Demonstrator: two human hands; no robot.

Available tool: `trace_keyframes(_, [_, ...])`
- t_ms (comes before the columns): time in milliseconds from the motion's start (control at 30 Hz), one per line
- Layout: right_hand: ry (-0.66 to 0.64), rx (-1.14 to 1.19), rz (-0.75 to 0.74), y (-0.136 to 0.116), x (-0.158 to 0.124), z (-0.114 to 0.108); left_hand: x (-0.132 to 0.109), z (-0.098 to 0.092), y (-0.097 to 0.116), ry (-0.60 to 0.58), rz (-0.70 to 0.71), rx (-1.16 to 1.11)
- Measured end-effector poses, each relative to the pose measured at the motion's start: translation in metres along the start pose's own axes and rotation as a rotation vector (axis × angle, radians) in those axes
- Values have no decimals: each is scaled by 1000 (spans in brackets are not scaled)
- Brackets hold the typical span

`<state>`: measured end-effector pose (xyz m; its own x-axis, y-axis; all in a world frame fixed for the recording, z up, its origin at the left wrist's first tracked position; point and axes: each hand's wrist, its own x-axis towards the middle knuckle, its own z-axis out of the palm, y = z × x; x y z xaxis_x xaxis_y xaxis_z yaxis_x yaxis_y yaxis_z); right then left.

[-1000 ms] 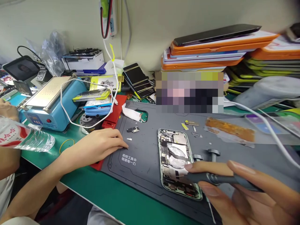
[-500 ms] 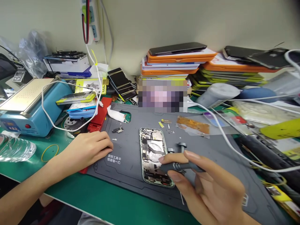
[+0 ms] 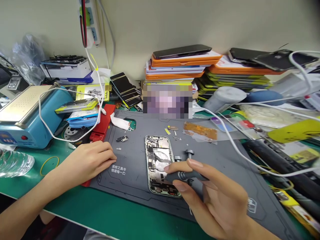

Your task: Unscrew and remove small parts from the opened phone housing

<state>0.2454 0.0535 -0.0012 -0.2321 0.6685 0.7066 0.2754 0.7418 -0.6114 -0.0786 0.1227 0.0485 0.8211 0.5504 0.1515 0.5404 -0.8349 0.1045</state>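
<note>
My right hand grips a dark grey screwdriver between thumb and fingers, tilted over the lower part of an opened phone. The phone lies on a grey mat with its circuit parts showing. Two round-capped grey handles stick up behind my fingers, and a thin shaft shows under my thumb; how they are held is hidden. At the mat's left edge my left hand rests with loosely bent fingers, holding nothing visible. It lies beside a red tool. Small metal parts lie just beyond it.
A blue heating plate machine and a water bottle stand at left. Stacked orange cases line the wall. A white cable crosses the mat's right side, near orange film. A blurred patch covers something at the back.
The view has swung slightly to the right, so everything sits a little further left. Both hands keep nearly the same pose, and the screwdriver stays over the phone's lower part.
</note>
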Motion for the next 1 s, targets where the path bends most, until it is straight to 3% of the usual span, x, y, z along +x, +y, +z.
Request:
trace_keyframes(367, [-7, -24, 8, 0, -1, -1, -1, -3, 2, 0, 35, 38])
trace_keyframes(1000, [22, 0, 95, -4, -3, -1, -5, -5, -2, -46, -77, -78])
